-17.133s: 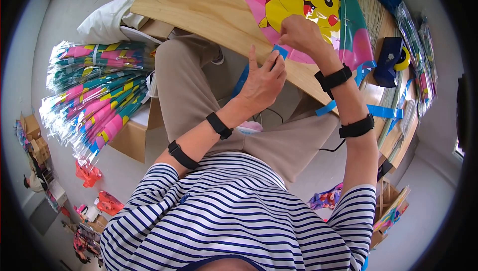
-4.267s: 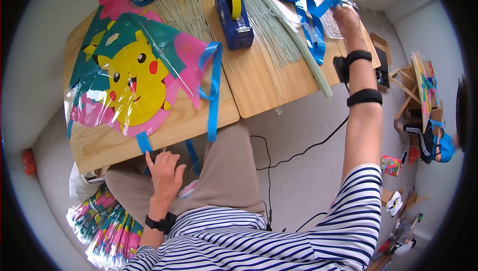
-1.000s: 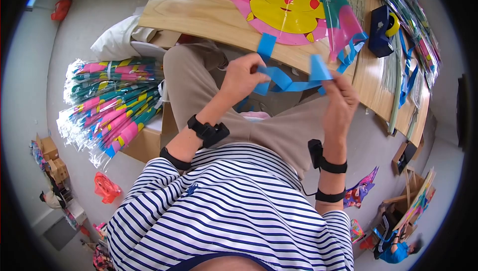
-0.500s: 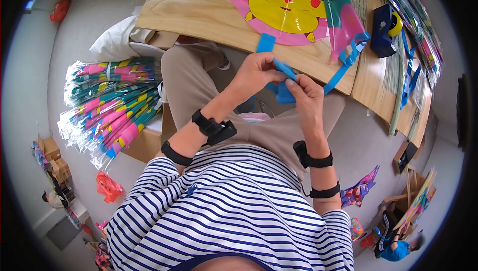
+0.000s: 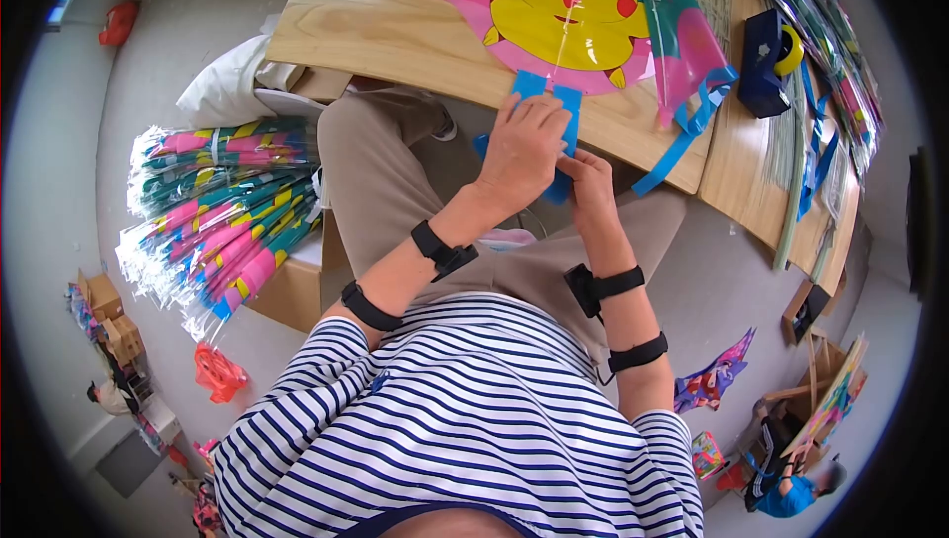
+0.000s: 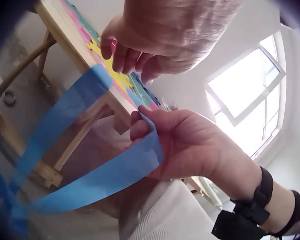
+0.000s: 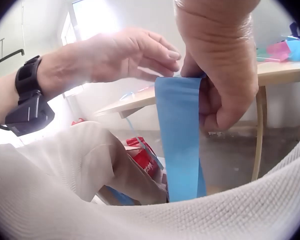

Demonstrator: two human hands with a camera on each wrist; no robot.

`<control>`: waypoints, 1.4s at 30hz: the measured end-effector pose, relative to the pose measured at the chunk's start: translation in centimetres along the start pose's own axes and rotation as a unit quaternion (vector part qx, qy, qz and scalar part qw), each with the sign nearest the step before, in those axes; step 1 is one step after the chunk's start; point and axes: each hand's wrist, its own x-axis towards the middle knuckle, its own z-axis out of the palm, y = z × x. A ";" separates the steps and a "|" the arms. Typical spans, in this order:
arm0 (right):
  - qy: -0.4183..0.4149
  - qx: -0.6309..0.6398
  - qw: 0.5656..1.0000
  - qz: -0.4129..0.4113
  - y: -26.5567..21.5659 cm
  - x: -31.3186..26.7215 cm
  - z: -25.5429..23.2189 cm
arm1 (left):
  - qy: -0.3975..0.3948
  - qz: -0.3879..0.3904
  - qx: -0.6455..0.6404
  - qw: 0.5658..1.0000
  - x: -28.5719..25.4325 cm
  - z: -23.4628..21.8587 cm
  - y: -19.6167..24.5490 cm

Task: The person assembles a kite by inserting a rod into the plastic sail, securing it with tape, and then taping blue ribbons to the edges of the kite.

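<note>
A blue ribbon (image 5: 559,188) runs from the table edge into my right hand (image 5: 594,190), which pinches it between thumb and fingers. Its loop hangs down below that hand in the right wrist view. My left hand (image 5: 531,151) lies over the ribbon strips at the table edge, its fingers extended and loosely bent, covering part of them. Two strip ends (image 5: 531,82) show side by side just past its fingertips. Beyond them, a plastic kite (image 5: 568,19) with a yellow cartoon figure lies flat on the wooden table (image 5: 395,36).
A blue tape dispenser (image 5: 763,64) with yellow tape stands right, beside thin pale rods (image 5: 791,187). More blue ribbon (image 5: 704,108) hangs over the table edge. Bundled kites (image 5: 222,207) rest on a cardboard box (image 5: 297,286) at left. Another person (image 5: 791,489) is at lower right.
Earlier both hands held the blue ribbon stretched apart, then came together on it. Now the left hand has moved forward to the table edge, and a second strip end lies beside the first.
</note>
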 end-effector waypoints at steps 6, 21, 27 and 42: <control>0.007 0.035 0.999 -0.005 0.1 -0.3 0.1 | -0.046 0.039 0.077 0.995 -0.2 1.8 -0.1; 0.014 0.024 1.000 -0.009 0.3 0.0 0.5 | -0.049 0.048 0.105 0.992 0.3 2.1 -0.8; 0.018 0.018 1.000 -0.013 0.2 0.1 0.6 | -0.049 0.043 0.108 0.992 0.5 2.4 -0.9; 0.023 -0.080 0.997 -0.003 2.0 1.2 -0.7 | -0.061 0.047 0.143 0.987 0.7 2.5 -1.0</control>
